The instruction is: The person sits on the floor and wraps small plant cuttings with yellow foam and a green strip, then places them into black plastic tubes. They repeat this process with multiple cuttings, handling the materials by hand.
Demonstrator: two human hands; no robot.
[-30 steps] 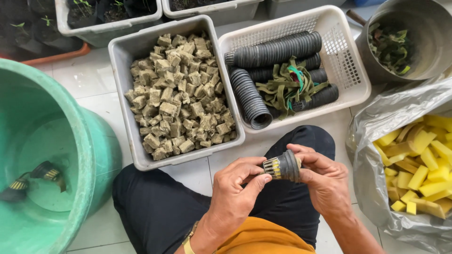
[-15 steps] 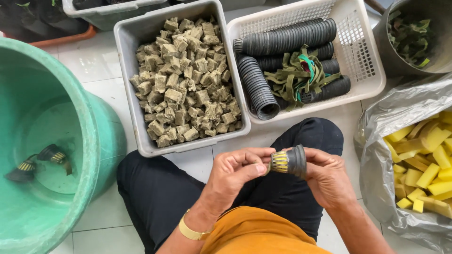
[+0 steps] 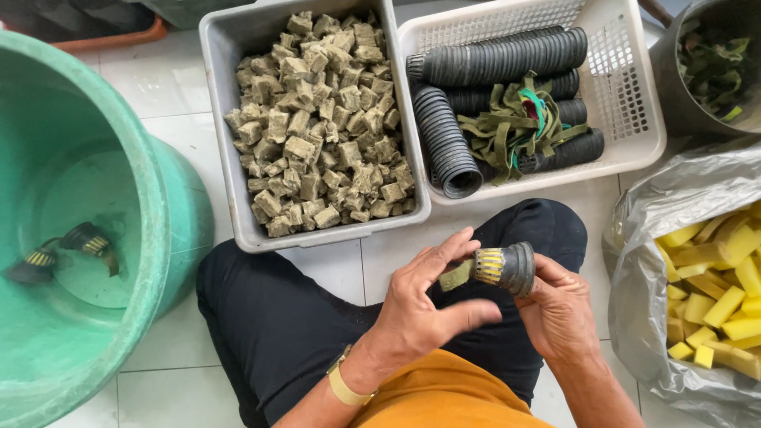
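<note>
A small black slotted net pot [image 3: 507,267] with yellow foam showing through its slots is gripped in my right hand [image 3: 559,311], above my lap. My left hand [image 3: 420,305] pinches an olive-green strip [image 3: 455,275] that sticks out of the pot's narrow end. Both hands hover over my dark trousers, just below the grey bin of brownish cubes [image 3: 317,119].
A white basket [image 3: 626,95] holds stacks of black net pots and green strips. A large green tub [image 3: 87,230] at left contains a few filled pots. A plastic bag of yellow foam pieces [image 3: 713,285] lies at right, a grey bucket [image 3: 713,63] behind it.
The pot has turned in my hands, and my left fingers now pull a green strip out of its narrow end. The view has shifted closer.
</note>
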